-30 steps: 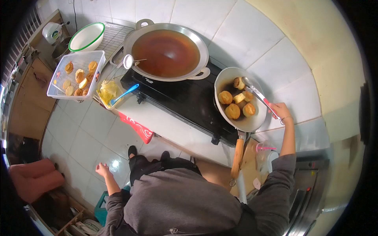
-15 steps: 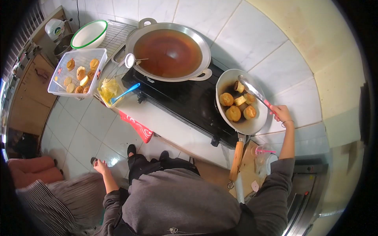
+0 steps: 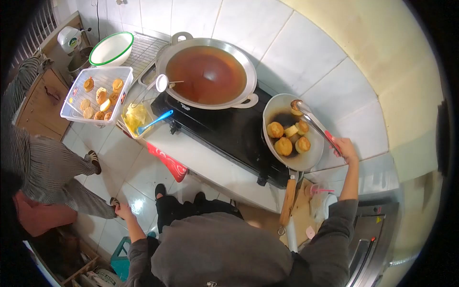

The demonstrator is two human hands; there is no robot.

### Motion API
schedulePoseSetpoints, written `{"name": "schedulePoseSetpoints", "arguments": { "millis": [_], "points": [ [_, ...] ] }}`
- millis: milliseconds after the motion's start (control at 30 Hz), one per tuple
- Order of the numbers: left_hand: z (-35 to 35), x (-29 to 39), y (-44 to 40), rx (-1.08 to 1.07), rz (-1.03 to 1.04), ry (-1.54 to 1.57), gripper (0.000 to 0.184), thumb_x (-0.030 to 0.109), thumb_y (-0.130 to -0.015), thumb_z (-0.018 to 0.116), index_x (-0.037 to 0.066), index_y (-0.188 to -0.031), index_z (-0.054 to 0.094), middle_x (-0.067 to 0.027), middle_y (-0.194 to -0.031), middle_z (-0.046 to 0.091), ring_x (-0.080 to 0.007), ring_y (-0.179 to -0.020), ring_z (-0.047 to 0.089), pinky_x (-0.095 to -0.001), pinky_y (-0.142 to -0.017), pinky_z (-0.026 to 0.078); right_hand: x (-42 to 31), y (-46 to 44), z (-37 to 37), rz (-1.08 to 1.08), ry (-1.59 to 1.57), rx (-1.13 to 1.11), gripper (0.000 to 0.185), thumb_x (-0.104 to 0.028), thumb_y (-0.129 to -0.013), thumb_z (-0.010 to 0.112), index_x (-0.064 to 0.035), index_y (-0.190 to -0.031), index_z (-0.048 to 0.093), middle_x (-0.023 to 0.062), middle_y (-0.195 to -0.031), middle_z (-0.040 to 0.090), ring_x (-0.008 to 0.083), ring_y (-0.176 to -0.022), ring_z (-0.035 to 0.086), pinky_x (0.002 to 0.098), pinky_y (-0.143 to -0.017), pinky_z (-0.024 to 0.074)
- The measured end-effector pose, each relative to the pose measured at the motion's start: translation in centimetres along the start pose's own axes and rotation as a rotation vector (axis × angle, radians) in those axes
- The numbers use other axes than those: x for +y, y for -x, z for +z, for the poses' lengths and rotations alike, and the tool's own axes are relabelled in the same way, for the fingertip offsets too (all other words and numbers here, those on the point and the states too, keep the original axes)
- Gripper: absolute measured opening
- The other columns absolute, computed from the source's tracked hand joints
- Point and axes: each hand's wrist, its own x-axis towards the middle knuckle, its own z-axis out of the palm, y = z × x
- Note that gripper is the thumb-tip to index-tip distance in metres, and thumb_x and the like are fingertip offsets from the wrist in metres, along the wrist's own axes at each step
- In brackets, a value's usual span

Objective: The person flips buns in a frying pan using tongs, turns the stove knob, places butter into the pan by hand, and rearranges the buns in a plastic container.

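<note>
My right hand (image 3: 344, 149) is closed on metal tongs (image 3: 316, 125) with red grips, reaching over the frying pan (image 3: 313, 160) from the right. The tongs' tip meets a small round browned piece of dough (image 3: 295, 108) against the pan's far wall; whether it is clamped I cannot make out. Several golden-brown round pieces (image 3: 283, 146) lie in the middle of the pan, around a paler one. The pan's wooden handle (image 3: 288, 202) points toward me. My left hand (image 3: 124, 211) hangs low at my side, away from the counter, its fingers curled with nothing visible in them.
A wide wok (image 3: 253, 79) of brown liquid, with a dial thermometer (image 3: 162, 83), stands on the black stove (image 3: 210, 129). Left of it are a yellow-filled container (image 3: 143, 131) with a blue brush (image 3: 158, 122), a plastic box (image 3: 64, 111) of browned rounds and a green-rimmed bowl (image 3: 112, 50). A person (image 3: 52, 165) stands left.
The tongs and my right hand have shifted slightly, and the far piece now shows a browned face. The other person has moved at the left, uncovering a teal stool.
</note>
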Motion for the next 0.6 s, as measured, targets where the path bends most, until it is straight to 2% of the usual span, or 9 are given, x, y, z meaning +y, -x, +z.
{"name": "schedulePoseSetpoints", "arguments": {
  "millis": [100, 167, 367, 467, 600],
  "points": [
    [1.1, 1.9, 3.2, 0.173, -0.014, -0.038, 0.041, 0.010, -0.076, 0.050, 0.006, -0.111, 0.031, -0.0103, -0.094, 0.046, -0.0196, -0.071, 0.052, -0.0267, -0.049, 0.040, 0.5, 1.8, -1.0, -0.060, -0.173, 0.008, 0.036, -0.031, -0.081, 0.051, 0.0049, -0.076, 0.057, 0.0050, -0.051, 0.049, 0.0100, -0.037, 0.042, 0.0225, -0.034, 0.0310],
    [0.7, 1.9, 3.1, 0.159, -0.017, -0.056, 0.042, 0.011, -0.076, 0.050, 0.006, -0.112, 0.030, -0.0108, -0.095, 0.047, -0.0192, -0.071, 0.053, -0.0264, -0.048, 0.040, 0.0, 3.0, -1.5, -0.099, -0.226, -0.015, 0.038, -0.031, -0.082, 0.049, 0.0058, -0.078, 0.056, 0.0052, -0.049, 0.048, 0.0100, -0.036, 0.041, 0.0221, -0.034, 0.0306],
    [1.6, 3.8, 0.5, 0.104, 0.033, -0.121, 0.041, 0.012, -0.077, 0.052, 0.004, -0.112, 0.032, -0.0108, -0.096, 0.048, -0.0172, -0.067, 0.054, -0.0255, -0.047, 0.041, -11.2, 6.9, 0.9, -0.356, -0.164, -0.170, 0.043, -0.037, -0.081, 0.048, 0.0050, -0.075, 0.056, 0.0044, -0.045, 0.045, 0.0092, -0.033, 0.038, 0.0216, -0.033, 0.0287],
    [4.3, 7.3, -0.2, 0.090, 0.047, -0.020, 0.038, 0.014, -0.077, 0.054, 0.005, -0.109, 0.036, -0.0088, -0.096, 0.049, -0.0153, -0.068, 0.055, -0.0242, -0.049, 0.043, -20.0, 6.9, 6.1, -0.447, -0.123, -0.343, 0.045, -0.041, -0.079, 0.049, 0.0038, -0.073, 0.056, 0.0028, -0.044, 0.045, 0.0084, -0.032, 0.037, 0.0209, -0.032, 0.0284],
    [8.5, 12.6, -3.3, -0.028, 0.046, 0.070, 0.033, 0.018, -0.078, 0.053, 0.008, -0.107, 0.040, -0.0064, -0.095, 0.048, -0.0149, -0.072, 0.054, -0.0261, -0.055, 0.044, -31.0, 5.6, 17.3, -0.479, -0.078, -0.598, 0.044, -0.040, -0.081, 0.049, 0.0022, -0.075, 0.057, 0.0028, -0.046, 0.048, 0.0068, -0.033, 0.038, 0.0177, -0.034, 0.0299]
  ]
}}
